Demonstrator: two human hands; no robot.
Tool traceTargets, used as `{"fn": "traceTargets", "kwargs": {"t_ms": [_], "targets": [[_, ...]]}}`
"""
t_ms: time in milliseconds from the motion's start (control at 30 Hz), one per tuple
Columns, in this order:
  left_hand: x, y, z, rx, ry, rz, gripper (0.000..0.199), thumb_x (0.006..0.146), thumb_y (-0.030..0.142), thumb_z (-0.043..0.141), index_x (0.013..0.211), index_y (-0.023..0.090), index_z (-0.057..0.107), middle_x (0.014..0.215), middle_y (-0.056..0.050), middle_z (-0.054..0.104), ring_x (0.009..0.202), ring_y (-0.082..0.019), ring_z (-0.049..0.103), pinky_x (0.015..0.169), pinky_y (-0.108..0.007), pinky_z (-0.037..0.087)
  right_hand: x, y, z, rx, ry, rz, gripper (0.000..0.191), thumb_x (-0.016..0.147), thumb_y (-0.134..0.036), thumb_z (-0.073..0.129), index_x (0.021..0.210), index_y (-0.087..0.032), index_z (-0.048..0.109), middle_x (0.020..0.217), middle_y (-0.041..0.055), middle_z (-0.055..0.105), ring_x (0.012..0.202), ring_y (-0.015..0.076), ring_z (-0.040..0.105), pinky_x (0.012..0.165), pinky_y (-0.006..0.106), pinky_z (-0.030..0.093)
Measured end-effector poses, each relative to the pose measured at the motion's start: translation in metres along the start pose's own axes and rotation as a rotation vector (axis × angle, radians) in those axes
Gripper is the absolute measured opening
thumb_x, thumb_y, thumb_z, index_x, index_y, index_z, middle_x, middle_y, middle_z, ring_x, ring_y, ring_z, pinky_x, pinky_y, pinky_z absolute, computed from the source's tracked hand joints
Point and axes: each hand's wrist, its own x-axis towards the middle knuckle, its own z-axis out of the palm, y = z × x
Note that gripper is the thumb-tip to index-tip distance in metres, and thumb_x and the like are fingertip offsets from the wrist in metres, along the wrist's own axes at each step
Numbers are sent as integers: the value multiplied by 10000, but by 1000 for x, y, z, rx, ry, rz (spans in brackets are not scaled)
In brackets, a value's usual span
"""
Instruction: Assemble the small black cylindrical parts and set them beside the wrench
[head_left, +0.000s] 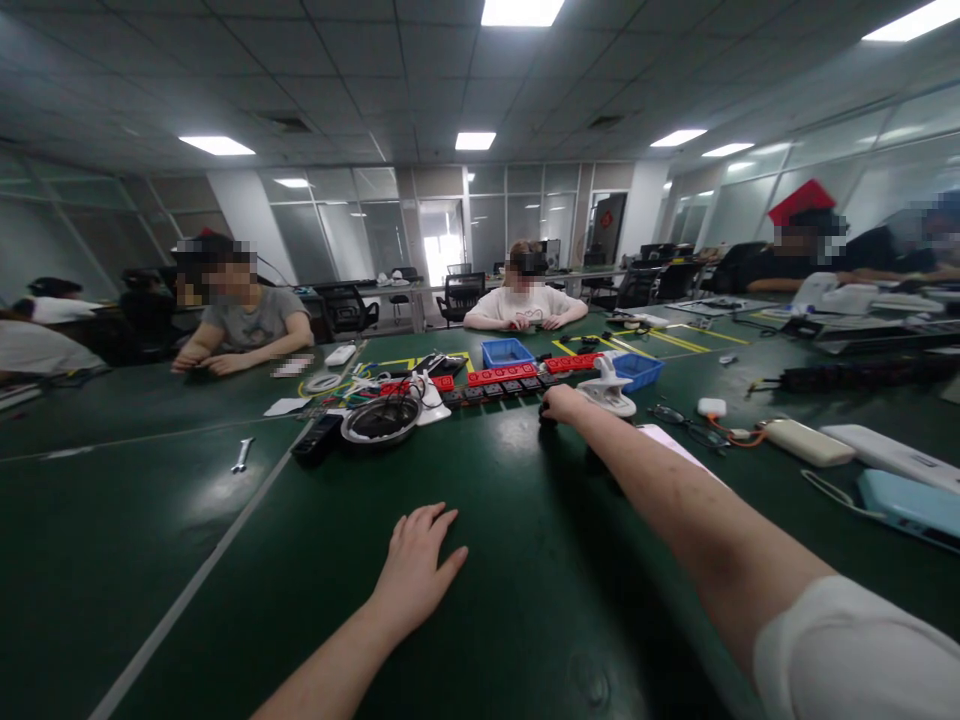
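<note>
My left hand (421, 562) rests on the green table (495, 620) with its fingers spread, holding nothing. Stretched far forward, my right hand (564, 402) has its fingers closed at a small black object (548, 417), whose kind I cannot make out. Just beyond that hand runs a row of black square pieces (510, 387) with red strips (499, 373) behind it. A white clip-like stand (609, 392) is close to the right of the hand.
Left of the row lie a round dark dish with a metal rim (381, 420), a black handheld device (318, 440) and a wrench (242, 455). Blue bins (637, 372) stand behind. Eyeglasses (686, 427) and a light-blue case (911, 505) lie right. A person (529, 300) sits opposite.
</note>
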Motion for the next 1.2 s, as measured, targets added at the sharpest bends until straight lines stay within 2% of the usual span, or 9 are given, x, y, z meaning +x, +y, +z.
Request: {"fn": "traceTargets", "kwargs": {"t_ms": [133, 267, 333, 433, 500, 633, 767, 933, 1200], "targets": [[3, -4, 0, -175, 130, -55, 529, 801, 472, 403, 1265, 220, 367, 1322, -67, 369, 1230, -253, 298, 1001, -460, 259, -15, -73, -4, 46, 17, -219, 263, 723, -245, 585, 969, -177, 648, 926, 83, 651, 875, 222, 581, 747, 248, 428], [9, -15, 0, -394, 494, -14, 467, 867, 447, 269, 1221, 167, 391, 1258, -98, 407, 1192, -214, 340, 1001, -407, 277, -74, -138, -7, 102, 8, -512, 359, 727, -308, 594, 1081, -246, 581, 1023, 41, 612, 908, 189, 560, 767, 225, 419], [10, -20, 2, -504, 628, 60, 478, 874, 466, 226, 1180, 156, 424, 1201, -107, 446, 1147, -210, 387, 986, -398, 298, -111, -155, -10, 149, 10, -768, 374, 733, -261, 591, 1098, -187, 565, 995, 80, 606, 883, 195, 565, 763, 254, 425], [7, -22, 5, -626, 704, 157, 528, 871, 505, 168, 1160, 153, 435, 1140, -111, 482, 1081, -210, 443, 954, -398, 332, -153, -160, -17, 202, -30, -885, 368, 721, -211, 600, 1086, -172, 562, 988, 85, 602, 903, 208, 554, 781, 288, 423], [4, -19, 5, -650, 708, 200, 548, 869, 515, 140, 1172, 157, 426, 1133, -108, 487, 1059, -206, 458, 941, -393, 343, -167, -152, -21, 291, -43, -899, 513, 685, -235, 642, 1170, -166, 490, 1034, 93, 587, 950, 228, 531, 832, 329, 402], [2, -8, -10, -548, 614, 195, 472, 859, 493, 261, 1109, 165, 491, 1108, -93, 514, 1049, -208, 467, 923, -373, 358, -170, -130, -17, 642, -73, -711, 862, 597, -387, 706, 1309, -147, 285, 1218, 126, 463, 1073, 248, 453, 896, 361, 367], [0, -2, -39, -466, 238, 149, 372, 831, 441, 378, 998, 178, 581, 1016, -71, 584, 989, -209, 515, 877, -352, 396, -165, -123, 9, 751, -245, -592, 766, 581, -425, 705, 1232, -154, 408, 1084, 91, 538, 968, 222, 511, 824, 337, 408], [-20, -8, -50, -440, -79, 257, 517, 694, 412, 604, 1166, 243, 482, 1198, -57, 484, 1097, -228, 442, 910, -358, 368, -162, -137, 37, 644, -115, -670, 613, 532, -484, 713, 1046, -184, 564, 973, 52, 556, 936, 233, 483, 816, 347, 373], [-18, -5, -32, -345, -80, 296, 341, 637, 293, 659, 967, 231, 600, 975, -25, 572, 946, -204, 512, 836, -319, 394, -152, -138, 49, 612, -35, -661, 389, 556, -456, 707, 797, -170, 601, 764, -4, 547, 761, 159, 486, 674, 254, 363]]}}
